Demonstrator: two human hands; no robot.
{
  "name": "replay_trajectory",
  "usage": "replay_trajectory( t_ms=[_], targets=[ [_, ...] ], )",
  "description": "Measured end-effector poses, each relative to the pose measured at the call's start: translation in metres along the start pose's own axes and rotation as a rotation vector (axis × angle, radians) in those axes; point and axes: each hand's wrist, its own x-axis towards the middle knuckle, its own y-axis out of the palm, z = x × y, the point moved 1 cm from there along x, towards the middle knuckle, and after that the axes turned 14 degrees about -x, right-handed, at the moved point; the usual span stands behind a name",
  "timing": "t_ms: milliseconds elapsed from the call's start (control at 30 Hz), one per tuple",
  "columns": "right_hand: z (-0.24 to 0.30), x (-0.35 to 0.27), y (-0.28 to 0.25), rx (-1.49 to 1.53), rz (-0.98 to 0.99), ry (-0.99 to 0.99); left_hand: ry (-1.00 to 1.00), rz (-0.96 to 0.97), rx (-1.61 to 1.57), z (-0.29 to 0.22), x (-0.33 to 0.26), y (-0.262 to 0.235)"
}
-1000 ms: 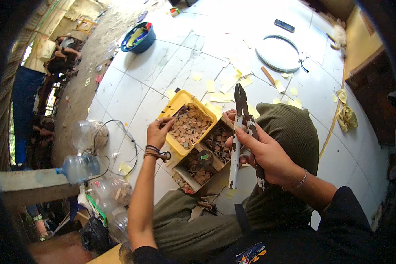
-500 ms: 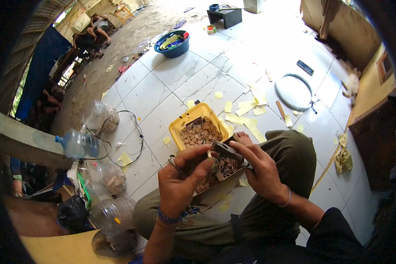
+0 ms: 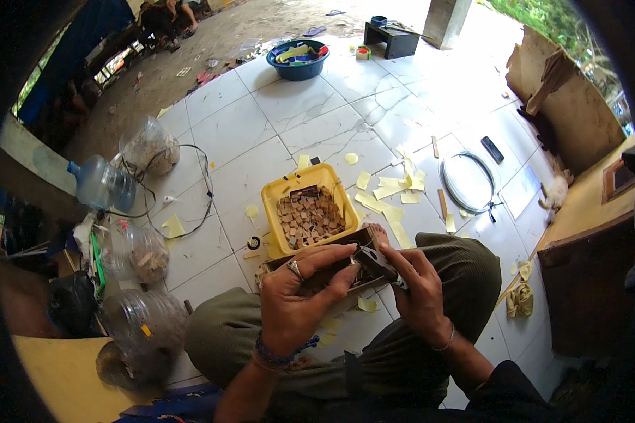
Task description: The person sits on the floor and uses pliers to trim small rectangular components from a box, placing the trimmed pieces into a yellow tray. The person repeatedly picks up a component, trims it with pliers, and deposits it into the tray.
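Note:
My left hand [image 3: 295,299], a ring on one finger, pinches a small pale piece [image 3: 353,260] between thumb and forefinger. In my right hand [image 3: 422,290] is a pair of dark-headed pliers [image 3: 379,265], its jaws pointing left and reaching the small piece; whether they grip it I cannot tell. Both hands are over a brown open box [image 3: 274,264] in front of my crossed legs, hiding most of what lies inside. Just beyond it stands a yellow plastic tray [image 3: 269,211], holding many small brown square pieces [image 3: 314,217].
Yellow paper scraps [image 3: 395,222] litter the white tiles right of the tray, near a wire coil [image 3: 497,185] and a phone [image 3: 492,149]. Clear plastic bottles [image 3: 106,185] and a black cable [image 3: 210,180] are on the left. A blue basin [image 3: 296,70] stands farther off.
The view has tilted and shifted. My hands have come lower over the brown box, covering more of its contents. The pliers and small piece stay held close together.

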Motion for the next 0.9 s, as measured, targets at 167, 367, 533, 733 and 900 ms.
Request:
replay_trajectory(
  t_ms=[167, 367, 533, 733, 900],
  targets=[
    [0.002, 0.0, 0.002, -0.004, 0.001, 0.002, 0.075, 0.021, 0.131, -0.007, 0.0, -0.002],
    [0.003, 0.0, 0.004, -0.005, 0.043, 0.004, 0.031, 0.038, 0.177, -0.015, -0.001, -0.006],
    [0.003, 0.001, 0.007, 0.037, 0.04, -0.009, 0.0, 0.027, 0.186, -0.014, -0.002, -0.006],
    [0.004, 0.001, 0.009, 0.056, 0.049, -0.01, 0.051, 0.013, 0.218, -0.013, -0.003, -0.004],
    [0.005, 0.002, 0.009, 0.061, 0.04, -0.012, 0.067, 0.009, 0.207, -0.011, -0.004, -0.005]
  ],
)
